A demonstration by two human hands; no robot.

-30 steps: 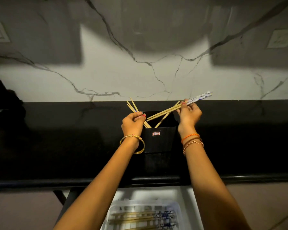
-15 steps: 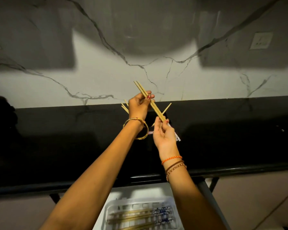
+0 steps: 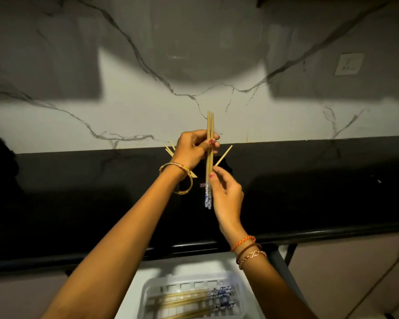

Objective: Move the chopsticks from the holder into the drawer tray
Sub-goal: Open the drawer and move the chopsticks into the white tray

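Observation:
A pair of bamboo chopsticks (image 3: 209, 162) with blue-and-white patterned ends stands almost upright above the black holder (image 3: 224, 168). My left hand (image 3: 192, 149) grips them near the top, thumb across the sticks. My right hand (image 3: 226, 194) pinches them lower down, beside the patterned ends. The holder is mostly hidden behind both hands; a few more chopsticks (image 3: 222, 155) poke out of it to either side. Below, the white drawer tray (image 3: 148, 293) holds several chopsticks (image 3: 182, 300) lying flat.
The black countertop (image 3: 78, 203) runs across the view, with a marble-patterned wall (image 3: 286, 120) behind. A wall socket (image 3: 348, 64) sits upper right. The open drawer (image 3: 134, 284) lies under the counter edge.
The pair has swung from a slanted position to nearly upright. My left hand has shifted its grip on the upper part, and my right hand has slid lower along the sticks.

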